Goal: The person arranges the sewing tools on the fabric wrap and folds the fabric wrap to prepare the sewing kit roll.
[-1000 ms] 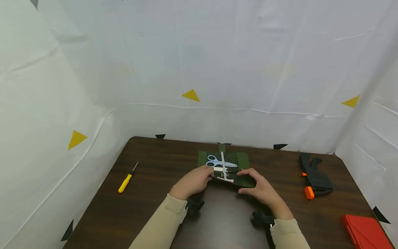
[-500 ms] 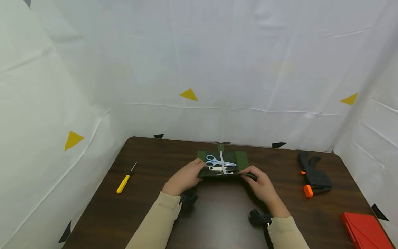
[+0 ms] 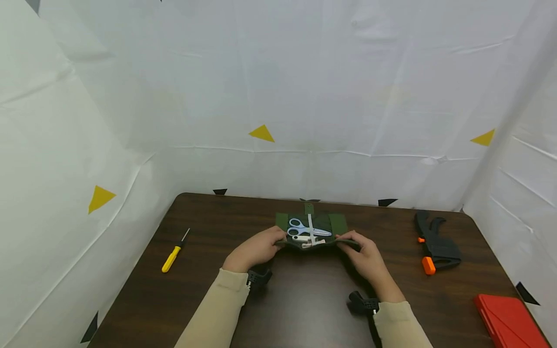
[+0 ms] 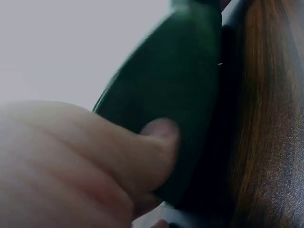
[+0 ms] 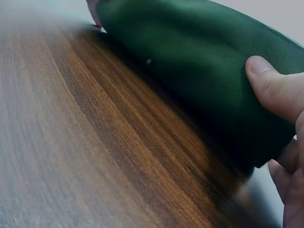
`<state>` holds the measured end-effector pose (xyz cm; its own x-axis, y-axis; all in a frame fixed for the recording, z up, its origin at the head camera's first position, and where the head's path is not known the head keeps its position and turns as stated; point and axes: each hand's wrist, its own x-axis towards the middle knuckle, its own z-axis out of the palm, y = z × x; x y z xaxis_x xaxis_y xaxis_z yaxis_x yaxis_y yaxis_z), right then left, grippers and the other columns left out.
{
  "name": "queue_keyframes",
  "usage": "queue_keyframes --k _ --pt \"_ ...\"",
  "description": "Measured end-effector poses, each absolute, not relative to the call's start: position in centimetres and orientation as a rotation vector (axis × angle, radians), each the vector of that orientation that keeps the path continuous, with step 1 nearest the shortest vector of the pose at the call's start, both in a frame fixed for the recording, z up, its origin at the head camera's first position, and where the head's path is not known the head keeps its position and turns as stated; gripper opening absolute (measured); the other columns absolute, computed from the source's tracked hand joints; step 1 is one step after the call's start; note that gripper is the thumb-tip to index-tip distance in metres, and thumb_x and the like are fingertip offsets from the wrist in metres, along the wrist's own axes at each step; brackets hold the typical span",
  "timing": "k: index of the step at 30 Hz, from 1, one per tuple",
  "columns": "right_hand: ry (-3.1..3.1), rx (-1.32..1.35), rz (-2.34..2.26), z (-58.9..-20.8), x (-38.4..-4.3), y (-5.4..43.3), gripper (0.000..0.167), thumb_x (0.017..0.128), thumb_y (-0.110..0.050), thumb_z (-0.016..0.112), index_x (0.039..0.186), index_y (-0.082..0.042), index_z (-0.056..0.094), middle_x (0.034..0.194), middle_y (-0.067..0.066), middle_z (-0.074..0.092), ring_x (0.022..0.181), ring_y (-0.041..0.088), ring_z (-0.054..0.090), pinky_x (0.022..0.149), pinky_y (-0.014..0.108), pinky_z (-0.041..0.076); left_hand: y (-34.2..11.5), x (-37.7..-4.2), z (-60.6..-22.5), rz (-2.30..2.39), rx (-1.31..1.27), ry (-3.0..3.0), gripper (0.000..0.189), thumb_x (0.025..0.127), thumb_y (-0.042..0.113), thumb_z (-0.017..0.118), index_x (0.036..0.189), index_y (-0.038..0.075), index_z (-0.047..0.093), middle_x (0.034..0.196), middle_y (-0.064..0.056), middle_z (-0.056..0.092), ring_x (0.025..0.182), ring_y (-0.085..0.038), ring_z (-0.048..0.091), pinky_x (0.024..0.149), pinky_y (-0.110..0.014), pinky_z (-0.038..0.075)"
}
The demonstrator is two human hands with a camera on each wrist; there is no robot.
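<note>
A dark green fabric pouch (image 3: 338, 223) lies unfolded near the table's back edge, its near edge raised off the wood. Light blue scissors (image 3: 320, 232) and a few small white items (image 3: 301, 238) are inside, under a white strap (image 3: 310, 223). My left hand (image 3: 256, 249) pinches the near left corner; its thumb (image 4: 159, 135) presses the green outer side in the left wrist view. With the right hand (image 3: 369, 261) I grip the near right corner, and the thumb (image 5: 266, 78) lies flat on the cloth in the right wrist view. Fingers behind the cloth are partly hidden.
A yellow-handled screwdriver (image 3: 171, 258) lies to the left on the dark wooden table (image 3: 209, 217). On the right are a black clamp with orange parts (image 3: 441, 249) and a red case (image 3: 513, 320) at the front. White sheeting (image 3: 304, 87) surrounds the table.
The pouch's near edge has been lifted and tipped away from me. My right thumb, apart from the cloth before, now grips its corner. The left hand has shifted left along the edge.
</note>
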<state>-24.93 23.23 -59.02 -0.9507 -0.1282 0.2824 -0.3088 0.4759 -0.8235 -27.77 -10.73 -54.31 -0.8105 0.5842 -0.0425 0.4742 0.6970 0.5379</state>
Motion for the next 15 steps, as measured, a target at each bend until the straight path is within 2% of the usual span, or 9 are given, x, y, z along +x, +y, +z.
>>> queue_keyframes --k 2,5,10,15 --pt "-2.530 0.365 1.456 -58.95 -24.83 23.21 0.014 0.101 -0.013 0.079 0.112 -0.021 0.080 0.117 0.002 0.081 0.112 0.014 0.074 0.096 0.026 0.058 -10.63 -27.82 -54.34 0.790 0.870 2.683 0.011 0.113 0.012 0.060 0.115 0.010 0.071 0.113 0.001 0.063 0.093 -0.014 0.057 0.087 -0.035 0.052" --pt "-2.515 0.324 1.461 -58.75 -24.71 23.20 0.012 0.101 -0.016 0.080 0.112 -0.020 0.080 0.110 0.000 0.080 0.099 0.004 0.068 0.086 0.022 0.056 -10.54 -27.86 -54.39 0.862 0.822 2.648 0.014 0.115 0.016 0.055 0.109 0.008 0.066 0.095 0.002 0.055 0.081 -0.013 0.051 0.076 -0.032 0.048" --pt "-2.500 0.283 1.524 -58.54 -24.79 23.36 0.009 0.103 -0.021 0.079 0.111 -0.016 0.079 0.107 0.005 0.079 0.092 0.006 0.066 0.081 0.023 0.055 -10.52 -28.00 -54.55 0.966 0.688 2.648 0.016 0.118 0.020 0.047 0.111 0.011 0.058 0.076 0.003 0.040 0.061 -0.012 0.038 0.059 -0.027 0.040" --pt "-2.531 0.248 1.493 -58.62 -24.85 23.51 0.011 0.104 -0.028 0.077 0.107 -0.017 0.076 0.097 0.003 0.075 0.085 0.010 0.063 0.075 0.025 0.053 -10.34 -27.92 -54.43 0.976 0.646 2.706 0.014 0.118 0.020 0.047 0.111 0.013 0.057 0.071 0.002 0.042 0.056 -0.012 0.036 0.055 -0.025 0.038"
